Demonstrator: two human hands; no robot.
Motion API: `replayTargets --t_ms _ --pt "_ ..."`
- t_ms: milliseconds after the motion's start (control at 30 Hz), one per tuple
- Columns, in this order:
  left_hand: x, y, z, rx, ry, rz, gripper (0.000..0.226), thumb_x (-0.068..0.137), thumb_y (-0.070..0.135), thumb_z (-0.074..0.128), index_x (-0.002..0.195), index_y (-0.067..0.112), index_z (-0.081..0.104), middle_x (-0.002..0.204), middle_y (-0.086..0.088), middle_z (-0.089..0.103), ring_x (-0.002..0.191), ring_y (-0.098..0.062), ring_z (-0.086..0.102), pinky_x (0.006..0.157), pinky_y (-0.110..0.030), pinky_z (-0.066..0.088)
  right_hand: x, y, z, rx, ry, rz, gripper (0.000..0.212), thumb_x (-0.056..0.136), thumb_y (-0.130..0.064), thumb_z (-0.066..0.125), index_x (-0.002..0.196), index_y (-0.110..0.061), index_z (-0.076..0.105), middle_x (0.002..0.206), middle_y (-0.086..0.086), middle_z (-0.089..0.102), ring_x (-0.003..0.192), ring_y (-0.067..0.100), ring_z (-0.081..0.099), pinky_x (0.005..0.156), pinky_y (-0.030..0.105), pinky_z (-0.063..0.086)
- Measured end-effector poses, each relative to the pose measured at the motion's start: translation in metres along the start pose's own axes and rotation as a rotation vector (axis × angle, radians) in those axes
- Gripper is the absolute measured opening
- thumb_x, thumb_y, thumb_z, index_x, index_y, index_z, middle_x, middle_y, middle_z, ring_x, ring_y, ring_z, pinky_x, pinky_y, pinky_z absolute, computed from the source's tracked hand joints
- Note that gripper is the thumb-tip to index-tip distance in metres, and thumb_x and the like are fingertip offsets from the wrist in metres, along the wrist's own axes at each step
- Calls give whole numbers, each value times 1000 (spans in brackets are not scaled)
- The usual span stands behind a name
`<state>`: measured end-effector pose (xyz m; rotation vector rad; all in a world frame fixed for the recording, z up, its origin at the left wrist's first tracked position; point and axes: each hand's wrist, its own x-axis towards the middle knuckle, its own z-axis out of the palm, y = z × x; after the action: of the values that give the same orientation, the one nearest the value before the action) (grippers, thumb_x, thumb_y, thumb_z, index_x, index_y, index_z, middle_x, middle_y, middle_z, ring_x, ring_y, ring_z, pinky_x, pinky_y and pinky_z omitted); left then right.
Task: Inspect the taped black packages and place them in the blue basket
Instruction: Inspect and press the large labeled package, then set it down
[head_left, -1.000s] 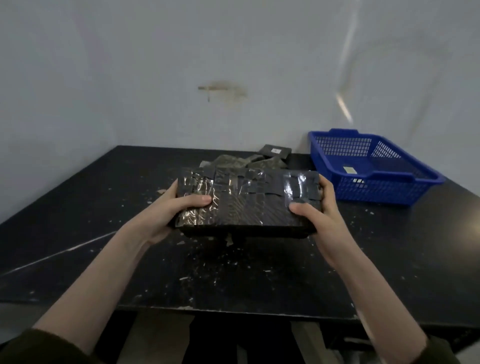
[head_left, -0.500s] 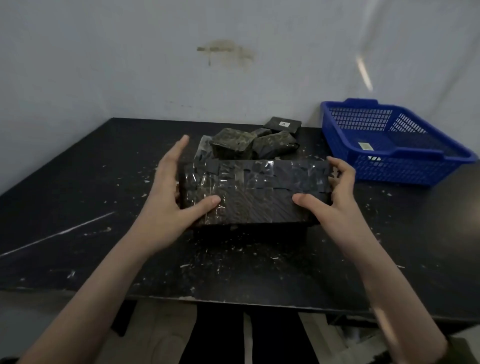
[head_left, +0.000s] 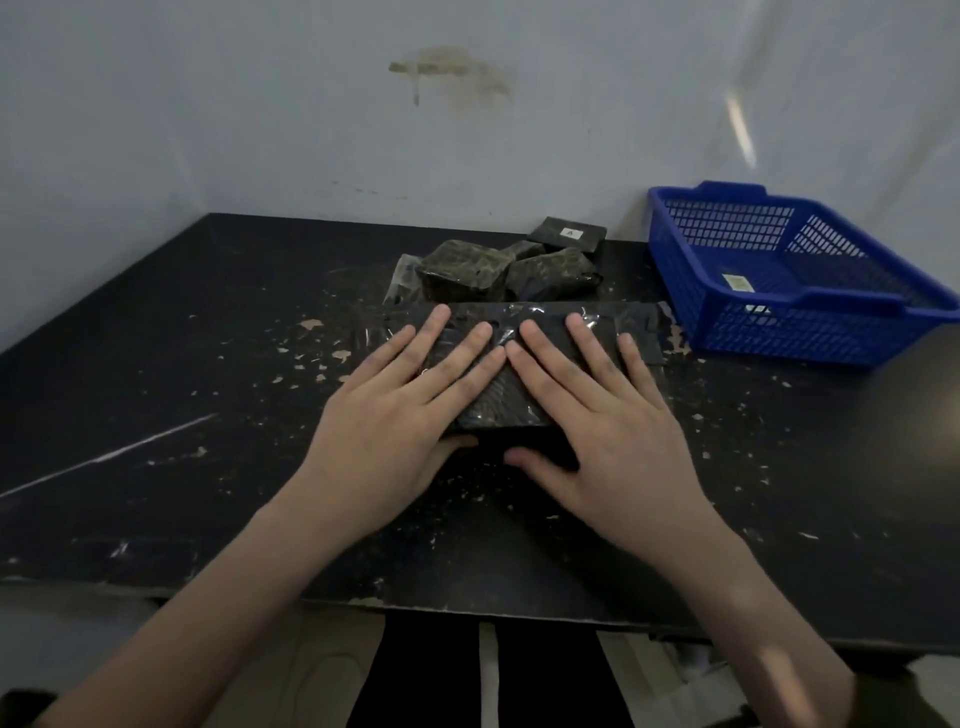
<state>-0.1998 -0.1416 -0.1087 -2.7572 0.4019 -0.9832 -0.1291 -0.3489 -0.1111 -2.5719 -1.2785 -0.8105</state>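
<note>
A: Status on the pack (head_left: 497, 404)?
B: Lying flat on the table (head_left: 208, 364), about mid-table. Basket (head_left: 779, 332) is near its right end, not touching. Left hand (head_left: 395, 410) and right hand (head_left: 597, 410) are both spread palm-down on the top face, fingers straight, index tips meeting. Thumbs are against the near side. Nothing gripped: pressing, not holding.
A: Handling?
B: My guess is a stiff slab. The top reads flat under both palms and the edges look square. Probably some weight given the bulk, can't confirm. Clear tape covers the top, glossy and wrinkled in places, so expect it to be slick.
A: Where to grab?
B: Short ends, one hand each, thumbs on top, fingers under. Don't pinch the taped face alone, it would likely slide. Tape seems to overhang at the right end and could snag the basket mesh.
A: Fits?
B: Looks longer than the basket's near wall. May need to go in lengthwise. Judgement only.
A: Anything else?
B: Small packs (head_left: 462, 270) are heaped just behind it, toward the wall. A label shows on the basket floor.
</note>
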Motion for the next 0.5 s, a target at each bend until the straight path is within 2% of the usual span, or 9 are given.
replayTargets --t_ms 67,167,233,300,333,400,500 --pt "1 -1 0 1 -12 -9 61 90 39 47 146 14 46 151 -4 45 141 -33 39 116 -39 26 3 1 8 -10 65 0 67 91 -42 63 151 -22 41 157 -1 40 147 29 33 120 51 25" --pt "2 0 -4 -17 -19 -30 60 91 37 52 145 13 47 151 -5 46 141 -33 39 116 -39 26 3 1 12 -29 124 -8 58 94 -39 49 148 -19 47 154 0 45 144 30 40 119 45 23" --pt "2 7 -6 -10 -32 -62 66 87 32 65 145 9 46 151 -9 45 142 -34 38 115 -40 25 2 -1 13 -26 136 -10 57 94 -38 47 147 -17 48 152 1 47 143 30 42 118 45 24" --pt "3 16 -7 16 -68 -132 81 76 26 79 145 1 44 152 -15 43 141 -36 38 114 -41 25 1 -2 12 -15 143 -8 56 94 -38 48 146 -17 49 152 0 47 142 30 42 118 44 25" --pt "3 20 -7 26 -66 -163 82 74 21 82 144 -3 44 151 -18 43 141 -36 39 114 -41 25 1 -2 10 -8 143 -4 56 93 -38 49 146 -17 49 151 0 48 142 29 43 119 44 26" --pt "4 21 -5 29 -26 -178 71 78 7 77 142 -5 46 149 -20 45 139 -35 42 114 -41 25 4 -1 5 21 133 1 58 90 -38 58 144 -18 51 150 0 50 141 29 45 118 44 30" --pt "4 17 -4 10 -7 -165 64 80 13 65 140 -1 50 146 -17 49 137 -33 45 114 -37 25 7 0 -4 27 71 5 75 79 -40 79 145 -18 51 152 2 48 140 31 45 115 48 35"
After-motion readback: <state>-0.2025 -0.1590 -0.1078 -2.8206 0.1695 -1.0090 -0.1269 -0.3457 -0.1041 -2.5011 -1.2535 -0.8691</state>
